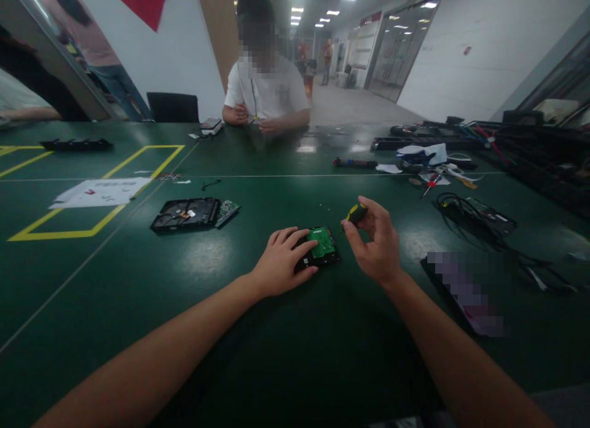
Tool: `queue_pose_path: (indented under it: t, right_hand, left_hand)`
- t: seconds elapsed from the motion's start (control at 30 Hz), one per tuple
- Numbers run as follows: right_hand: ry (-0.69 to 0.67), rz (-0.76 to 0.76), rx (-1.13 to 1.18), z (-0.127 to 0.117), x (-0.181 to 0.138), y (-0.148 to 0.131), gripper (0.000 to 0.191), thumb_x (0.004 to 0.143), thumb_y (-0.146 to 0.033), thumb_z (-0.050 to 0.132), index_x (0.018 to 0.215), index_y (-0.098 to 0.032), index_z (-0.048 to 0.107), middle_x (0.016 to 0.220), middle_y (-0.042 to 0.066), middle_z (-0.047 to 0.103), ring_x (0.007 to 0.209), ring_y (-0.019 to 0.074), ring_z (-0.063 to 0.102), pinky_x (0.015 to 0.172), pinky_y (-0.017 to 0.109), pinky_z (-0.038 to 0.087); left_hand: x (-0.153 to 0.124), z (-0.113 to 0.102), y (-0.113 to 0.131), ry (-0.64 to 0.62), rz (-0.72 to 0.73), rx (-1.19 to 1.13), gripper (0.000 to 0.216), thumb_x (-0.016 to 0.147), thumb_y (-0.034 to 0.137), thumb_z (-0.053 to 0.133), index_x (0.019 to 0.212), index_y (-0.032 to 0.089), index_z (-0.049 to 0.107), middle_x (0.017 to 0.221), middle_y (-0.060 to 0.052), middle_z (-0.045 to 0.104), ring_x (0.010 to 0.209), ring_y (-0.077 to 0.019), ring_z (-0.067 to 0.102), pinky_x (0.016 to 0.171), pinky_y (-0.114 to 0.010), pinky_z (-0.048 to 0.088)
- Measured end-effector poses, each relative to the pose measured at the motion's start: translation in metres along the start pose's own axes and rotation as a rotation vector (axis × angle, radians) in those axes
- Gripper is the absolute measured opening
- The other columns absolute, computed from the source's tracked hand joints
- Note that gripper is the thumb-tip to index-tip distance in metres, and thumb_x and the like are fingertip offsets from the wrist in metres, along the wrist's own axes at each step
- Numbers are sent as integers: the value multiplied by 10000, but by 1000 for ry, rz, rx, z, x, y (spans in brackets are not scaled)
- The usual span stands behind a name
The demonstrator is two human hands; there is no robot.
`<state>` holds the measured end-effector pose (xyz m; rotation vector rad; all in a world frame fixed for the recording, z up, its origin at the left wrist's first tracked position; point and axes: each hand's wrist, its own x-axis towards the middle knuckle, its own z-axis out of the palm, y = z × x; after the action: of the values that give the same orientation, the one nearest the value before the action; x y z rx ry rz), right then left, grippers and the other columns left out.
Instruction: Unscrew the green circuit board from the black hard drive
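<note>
A: How far along is the work?

B: Well left of both hands lies a black hard drive (199, 211), a loose circuit board (227, 213) by its right end, so that one looks already stripped (a judgement, admittedly).

A: And nearer?

B: The person's left hand (284, 259) lies spread over a second hard drive (330, 259); its green circuit board (323, 243) is in place, so its removal appears undone.

A: The right hand (375, 243)?

B: Just right of that drive, pinching a yellow-and-black screwdriver (356, 214) between thumb and fingers. Whether the tip meets a screw, nobody can tell.
</note>
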<state>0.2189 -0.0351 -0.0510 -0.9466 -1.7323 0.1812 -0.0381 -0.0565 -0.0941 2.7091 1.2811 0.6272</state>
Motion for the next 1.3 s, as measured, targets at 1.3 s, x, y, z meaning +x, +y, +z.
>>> queue_pose_path:
  t: [1.3]
  right_hand:
    - [-48,-23,-19,-1,4,-1,598,943,-253,734,1492,-340,512,1281,60,687,927,210,761,876,407,691]
  left_hand:
    - [5,-5,4,-40,13,21,662,978,517,639,1593,331,477,1579,-122,471,1425,-413,413,1150,-650,370]
